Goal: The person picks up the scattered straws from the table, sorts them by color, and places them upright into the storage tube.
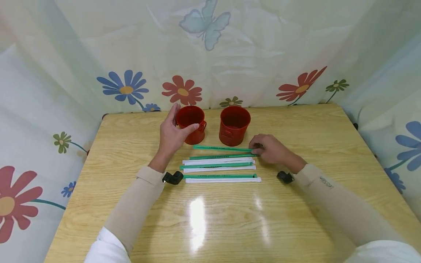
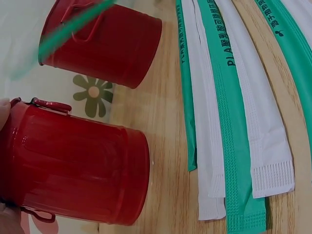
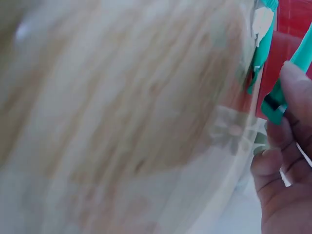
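Two small red metal buckets with wire handles stand side by side at the back of the table. My left hand (image 1: pixel 171 134) holds the left red bucket (image 1: pixel 196 136), thumb across its near side and fingers along its left. The right red bucket (image 1: pixel 232 136) stands untouched. My right hand (image 1: pixel 271 149) pinches the right end of a green wrapped straw (image 1: pixel 223 148), thumb against fingers in the right wrist view. In the left wrist view that straw passes as a blurred green strip (image 2: pixel 73 31) in front of the right bucket.
Several more straws in green and white paper wrappers lie in rows nearer me, among them a green straw (image 1: pixel 220 176) and a white straw (image 1: pixel 223 180). Behind the wooden table (image 1: pixel 138 135) hangs a flowered curtain (image 1: pixel 256 54), which also flanks both sides.
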The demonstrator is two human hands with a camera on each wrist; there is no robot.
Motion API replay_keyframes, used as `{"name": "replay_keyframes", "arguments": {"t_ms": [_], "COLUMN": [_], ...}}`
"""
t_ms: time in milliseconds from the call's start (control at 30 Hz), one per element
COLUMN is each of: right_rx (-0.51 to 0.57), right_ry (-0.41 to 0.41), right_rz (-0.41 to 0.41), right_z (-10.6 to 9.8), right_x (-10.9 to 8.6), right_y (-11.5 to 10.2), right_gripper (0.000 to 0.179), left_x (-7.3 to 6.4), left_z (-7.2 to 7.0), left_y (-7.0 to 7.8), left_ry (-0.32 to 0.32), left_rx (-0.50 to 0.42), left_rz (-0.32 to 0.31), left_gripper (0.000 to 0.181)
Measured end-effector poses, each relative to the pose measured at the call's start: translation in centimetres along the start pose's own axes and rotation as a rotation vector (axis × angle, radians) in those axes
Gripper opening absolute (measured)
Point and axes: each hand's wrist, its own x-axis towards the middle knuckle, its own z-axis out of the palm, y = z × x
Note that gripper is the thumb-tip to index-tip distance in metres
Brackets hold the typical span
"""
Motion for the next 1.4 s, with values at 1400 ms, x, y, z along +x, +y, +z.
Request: {"name": "replay_keyframes", "arguments": {"t_ms": [1400], "right_rx": [0.338], "right_ry": [0.162], "right_rz": [-0.283], "right_z": [-2.1], "right_x": [1.9], "right_y": [-11.2], "right_gripper": [0.012], "left_x": [0.1], "left_z": [-0.1], "left_y": [0.2], "left_ry": [0.000], "left_rx": [0.043], "left_rz": [-0.003], "left_gripper": [0.093]}}
